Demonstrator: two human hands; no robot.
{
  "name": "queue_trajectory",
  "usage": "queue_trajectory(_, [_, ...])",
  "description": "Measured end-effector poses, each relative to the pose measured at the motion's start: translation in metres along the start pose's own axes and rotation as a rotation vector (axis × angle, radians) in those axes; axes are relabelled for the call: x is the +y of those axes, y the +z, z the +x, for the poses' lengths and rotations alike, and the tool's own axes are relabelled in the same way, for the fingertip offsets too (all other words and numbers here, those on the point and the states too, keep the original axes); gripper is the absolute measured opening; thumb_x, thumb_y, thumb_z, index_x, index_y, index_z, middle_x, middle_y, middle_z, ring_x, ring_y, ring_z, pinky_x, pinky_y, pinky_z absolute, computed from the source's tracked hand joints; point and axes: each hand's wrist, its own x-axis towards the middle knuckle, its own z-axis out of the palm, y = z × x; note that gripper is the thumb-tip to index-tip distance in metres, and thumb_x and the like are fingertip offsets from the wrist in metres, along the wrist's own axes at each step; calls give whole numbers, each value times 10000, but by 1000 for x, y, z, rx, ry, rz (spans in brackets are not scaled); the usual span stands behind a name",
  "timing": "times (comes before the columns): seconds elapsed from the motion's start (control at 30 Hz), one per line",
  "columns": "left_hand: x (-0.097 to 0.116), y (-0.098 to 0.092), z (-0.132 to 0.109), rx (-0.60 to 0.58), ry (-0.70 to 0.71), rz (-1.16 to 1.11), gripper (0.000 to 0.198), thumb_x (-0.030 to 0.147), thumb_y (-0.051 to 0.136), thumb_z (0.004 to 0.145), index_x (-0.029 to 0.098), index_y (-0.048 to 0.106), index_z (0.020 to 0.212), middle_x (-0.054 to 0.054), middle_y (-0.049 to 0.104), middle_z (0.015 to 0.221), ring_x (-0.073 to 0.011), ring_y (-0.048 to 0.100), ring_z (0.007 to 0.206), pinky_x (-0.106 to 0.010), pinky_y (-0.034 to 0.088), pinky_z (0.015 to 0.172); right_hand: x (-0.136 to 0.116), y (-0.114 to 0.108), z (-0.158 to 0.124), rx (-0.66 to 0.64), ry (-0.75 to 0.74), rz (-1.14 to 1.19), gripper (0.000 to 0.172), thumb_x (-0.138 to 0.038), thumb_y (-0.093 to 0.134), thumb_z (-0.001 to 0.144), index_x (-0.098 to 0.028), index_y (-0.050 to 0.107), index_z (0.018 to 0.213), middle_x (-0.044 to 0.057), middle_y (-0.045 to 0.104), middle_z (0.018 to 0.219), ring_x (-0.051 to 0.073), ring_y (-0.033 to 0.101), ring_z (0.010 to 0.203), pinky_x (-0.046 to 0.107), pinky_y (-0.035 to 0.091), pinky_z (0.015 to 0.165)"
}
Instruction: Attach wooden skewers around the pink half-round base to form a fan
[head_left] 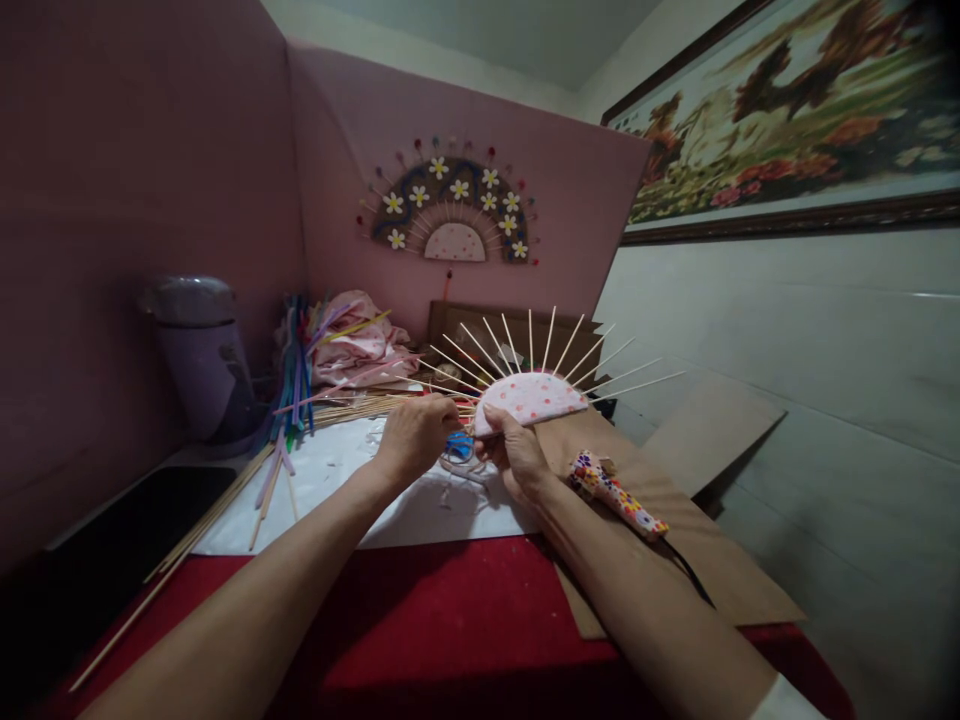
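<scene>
1. The right hand [517, 455] holds the half-round spotted piece [536, 397] near its left end, thumb across the front face; the rest of its grip is partly hidden.
2. The left hand [420, 430] is just beside that end, fingers curled close together; I cannot tell whether anything is pinched between them.
3. Thin sticks [555, 340] fan out from the curved edge of the piece, which is held up above the table. The step in hand looks like fitting or adjusting sticks at the left end.
4. The next move seems to call for a steady right-hand hold and fine left-hand placement, keeping the spacing even and the neighbouring sticks undisturbed.
5. Below the hands, a blue item [459, 445] lies on the white sheet [315, 480].
6. To the right, a flower-patterned tool [619, 497] rests on cardboard [675, 580].
7. To the left lie loose sticks [214, 517], near colourful fuzzy stems [296, 370].
8. Beyond, a decorated fan [450, 185] hangs on the pink panel [577, 210], perhaps a model for spacing.
</scene>
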Motion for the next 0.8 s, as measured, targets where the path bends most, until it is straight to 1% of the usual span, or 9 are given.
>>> queue_trajectory(0.13, [0, 1, 0, -4, -6, 16, 145, 226, 521, 770, 184, 648, 711, -41, 665, 722, -167, 578, 687, -263, 361, 640, 2, -1, 1, -20, 4, -15, 140, -264, 609, 655, -136, 552, 641, -14, 576, 475, 101, 512, 361, 187, 384, 316])
queue_trajectory(0.43, [3, 1, -3, 6, 12, 101, 174, 235, 475, 803, 184, 632, 746, -51, 662, 744, -178, 582, 722, -271, 355, 645, 0, 1, 0, 3, 29, -25, 138, -262, 590, 690, -127, 571, 664, -2, 591, 468, 99, 525, 369, 175, 408, 321])
queue_trajectory(0.57, [4, 0, -4, 9, 24, 147, 183, 250, 464, 814, 202, 636, 774, -44, 670, 779, -182, 587, 736, -273, 344, 629, 0, 0, -1, -28, 44, -21, 160, -272, 596, 683, -114, 584, 671, 13, 606, 495, 111, 552, 394, 177, 417, 322])
queue_trajectory(0.67, [6, -1, -4, 16, 2, 169, 188, 260, 458, 819, 206, 634, 781, -42, 671, 795, -182, 589, 743, -271, 338, 621, 0, 0, -1, -57, 34, 0, 158, -271, 609, 679, -116, 595, 707, 23, 637, 560, 125, 589, 448, 189, 449, 351])
queue_trajectory(0.8, [8, -2, -5, 43, -25, 173, 223, 286, 433, 834, 195, 634, 804, -53, 670, 786, -184, 593, 741, -272, 342, 623, -1, 1, -2, -82, -2, 34, 204, -316, 638, 678, -120, 603, 723, 33, 657, 612, 139, 619, 500, 212, 494, 411])
